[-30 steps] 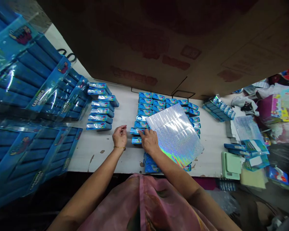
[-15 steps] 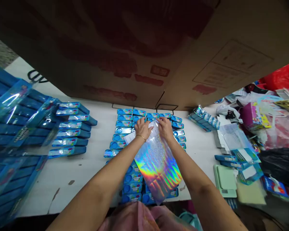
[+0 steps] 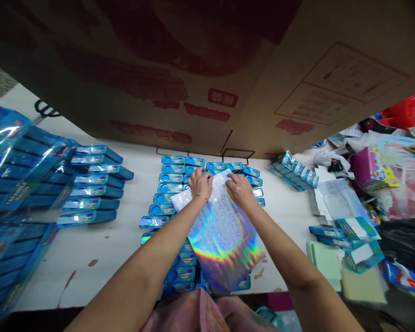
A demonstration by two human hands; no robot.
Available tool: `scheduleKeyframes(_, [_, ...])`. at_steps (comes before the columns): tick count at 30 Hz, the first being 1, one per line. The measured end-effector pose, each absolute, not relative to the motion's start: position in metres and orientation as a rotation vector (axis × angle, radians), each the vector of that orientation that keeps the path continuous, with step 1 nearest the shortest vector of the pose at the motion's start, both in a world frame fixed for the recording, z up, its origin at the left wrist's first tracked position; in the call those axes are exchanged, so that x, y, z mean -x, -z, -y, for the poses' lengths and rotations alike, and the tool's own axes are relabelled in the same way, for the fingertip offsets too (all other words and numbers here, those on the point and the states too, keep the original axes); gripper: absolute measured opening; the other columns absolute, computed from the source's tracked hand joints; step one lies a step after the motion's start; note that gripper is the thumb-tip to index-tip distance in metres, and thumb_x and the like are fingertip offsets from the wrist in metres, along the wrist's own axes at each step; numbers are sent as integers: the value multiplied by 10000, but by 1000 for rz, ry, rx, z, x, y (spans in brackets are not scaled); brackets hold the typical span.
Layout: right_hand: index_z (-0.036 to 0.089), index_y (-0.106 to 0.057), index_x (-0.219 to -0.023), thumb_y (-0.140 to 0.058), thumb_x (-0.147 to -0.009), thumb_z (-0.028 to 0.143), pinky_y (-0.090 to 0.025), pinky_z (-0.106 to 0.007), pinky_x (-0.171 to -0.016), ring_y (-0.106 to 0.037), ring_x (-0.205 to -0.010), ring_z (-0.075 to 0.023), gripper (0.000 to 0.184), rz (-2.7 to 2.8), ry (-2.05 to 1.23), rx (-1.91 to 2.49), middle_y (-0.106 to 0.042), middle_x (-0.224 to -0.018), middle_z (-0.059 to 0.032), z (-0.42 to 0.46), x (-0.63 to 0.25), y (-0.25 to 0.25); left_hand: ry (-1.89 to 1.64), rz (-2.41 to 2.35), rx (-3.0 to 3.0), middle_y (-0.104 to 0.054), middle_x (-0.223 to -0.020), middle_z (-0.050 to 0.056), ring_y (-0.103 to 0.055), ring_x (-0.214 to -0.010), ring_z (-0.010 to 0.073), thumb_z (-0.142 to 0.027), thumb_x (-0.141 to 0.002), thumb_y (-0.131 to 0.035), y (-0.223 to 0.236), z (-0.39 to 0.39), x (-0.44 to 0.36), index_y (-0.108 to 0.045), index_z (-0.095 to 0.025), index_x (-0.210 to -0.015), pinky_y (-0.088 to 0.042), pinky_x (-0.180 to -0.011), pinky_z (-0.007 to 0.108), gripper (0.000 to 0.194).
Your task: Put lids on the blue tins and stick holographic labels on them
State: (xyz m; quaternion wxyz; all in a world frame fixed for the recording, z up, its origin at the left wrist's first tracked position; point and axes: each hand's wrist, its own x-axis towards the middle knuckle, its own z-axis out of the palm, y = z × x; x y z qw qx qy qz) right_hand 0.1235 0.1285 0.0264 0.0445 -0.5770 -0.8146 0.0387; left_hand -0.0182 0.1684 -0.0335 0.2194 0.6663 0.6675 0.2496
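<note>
A shiny holographic sheet (image 3: 221,230), with rainbow bands across its lower half, lies slanted over rows of small blue packs. My left hand (image 3: 199,184) is bent over the sheet's top edge, fingers curled and thumb beside them; the fingertips reach above the blue packs (image 3: 171,178). At the upper right edge, my right hand (image 3: 241,188) pinches the sheet between thumb and bent fingers. Anything small between the fingertips is too hard to make out. The sheet hides many packs in the middle of the rows.
A large cardboard box (image 3: 252,110) stands behind the rows on the white table (image 3: 131,249). More blue packs (image 3: 93,191) are stacked at left, near black-handled scissors (image 3: 46,109). On the right are a strip of packs (image 3: 293,170), a pale green device (image 3: 325,263) and piled bags.
My right hand's fingers have curled in more at the sheet's edge. The sheet's rainbow bands have shifted and its lower part looks flatter. The whole view has moved slightly.
</note>
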Motion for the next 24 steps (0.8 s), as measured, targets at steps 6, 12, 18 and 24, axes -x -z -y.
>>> scheduleKeyframes(6, [189, -604, -786, -501, -737, 188, -410, -244, -620, -542, -641, -112, 114, 1991, -628, 1869, -604, -842, -20, -94, -104, -93, -823, -1560, -1619, -568, -1079, 60, -455, -1043, 242, -318, -743, -517, 19, -168, 39, -644, -224, -777, -336, -850, 397, 162])
scheduleKeyframes(12, [159, -582, -648, -581, -637, 335, -315, -199, -397, -437, -396, -83, 176, 1244, -1200, 1842, -485, -448, 46, -94, -59, -66, -818, -1025, -986, -637, -927, 74, -577, -826, 173, -477, -740, -486, -6, -114, 108, -610, -157, -967, -445, -713, 297, 412])
scheduleKeyframes(18, [140, -579, -630, -634, -540, 340, -246, -172, -331, -400, -361, -59, 225, 845, -1478, 1690, -478, -436, 57, -72, 6, -39, -900, -1229, -813, -628, -755, 29, -567, -682, 128, -366, -583, -669, -7, -72, 169, -606, -128, -943, -459, -665, 269, 436])
scheduleKeyframes(24, [139, -573, -619, -619, -546, 348, -233, -179, -337, -363, -333, -43, 226, 647, -1435, 1693, -501, -458, 58, -69, 74, -7, -994, -1386, -899, -585, -650, -13, -553, -596, 110, -322, -567, -650, 16, -85, 221, -577, -127, -941, -451, -614, 251, 428])
